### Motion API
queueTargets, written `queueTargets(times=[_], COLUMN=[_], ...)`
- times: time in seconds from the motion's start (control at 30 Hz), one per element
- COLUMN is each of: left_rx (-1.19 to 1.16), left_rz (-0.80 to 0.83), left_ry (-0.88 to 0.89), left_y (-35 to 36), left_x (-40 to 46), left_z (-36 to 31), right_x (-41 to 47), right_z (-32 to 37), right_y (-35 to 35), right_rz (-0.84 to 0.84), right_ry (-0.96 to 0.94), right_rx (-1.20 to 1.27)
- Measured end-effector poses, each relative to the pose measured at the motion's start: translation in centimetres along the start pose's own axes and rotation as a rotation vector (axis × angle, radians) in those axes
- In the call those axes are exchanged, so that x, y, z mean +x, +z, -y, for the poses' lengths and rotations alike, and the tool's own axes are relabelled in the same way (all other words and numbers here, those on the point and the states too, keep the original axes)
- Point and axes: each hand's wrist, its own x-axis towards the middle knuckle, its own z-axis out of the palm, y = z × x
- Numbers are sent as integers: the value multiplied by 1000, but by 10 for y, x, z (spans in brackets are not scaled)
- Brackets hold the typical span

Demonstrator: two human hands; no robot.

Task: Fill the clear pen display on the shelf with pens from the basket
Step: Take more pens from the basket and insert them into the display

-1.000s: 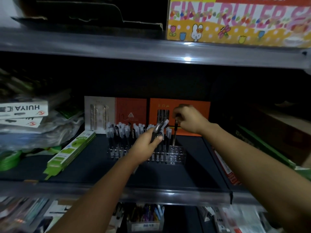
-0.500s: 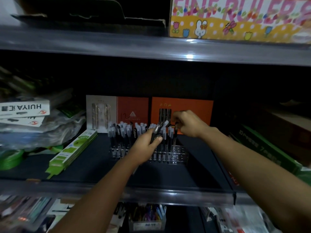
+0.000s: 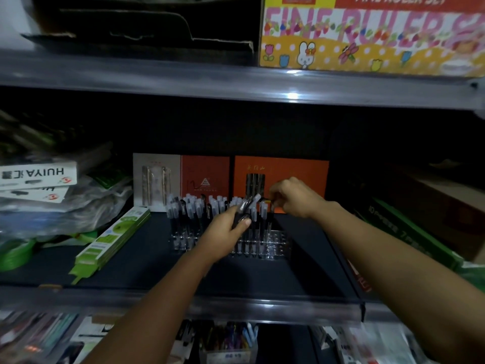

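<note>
Shelf (image 3: 262,279) front bare, display (image 3: 278,243) right slots open

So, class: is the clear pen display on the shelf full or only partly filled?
Partly filled. The clear pen display has pens standing across its left and middle, while slots at its right end show empty.

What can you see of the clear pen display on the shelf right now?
The clear pen display looks like transparent plastic with rows of small slots. It stands upright on the dark shelf, in front of the orange boxes. Capped pens stand upright across its left and middle; the right-hand slots show empty. The left hand, gripping a bundle of pens, hides its middle. The right hand pinches a pen above its right side.
</note>
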Motion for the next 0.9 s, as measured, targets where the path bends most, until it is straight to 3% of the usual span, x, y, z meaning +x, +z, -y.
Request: queueTargets(times=[0.63, 0.77, 0.9], left_rx=[36, 38, -8], left_rz=[18, 16, 16], left_ry=[-31, -28, -19], left_y=[0, 0, 2], left_x=[-1, 0, 0], left_z=[3, 1, -6], right_x=[13, 2, -11], right_z=[-3, 3, 18], right_y=[9, -10, -26], right_rz=[5, -88, -56], right_ry=[7, -29, -100], right_rx=[-39, 125, 319])
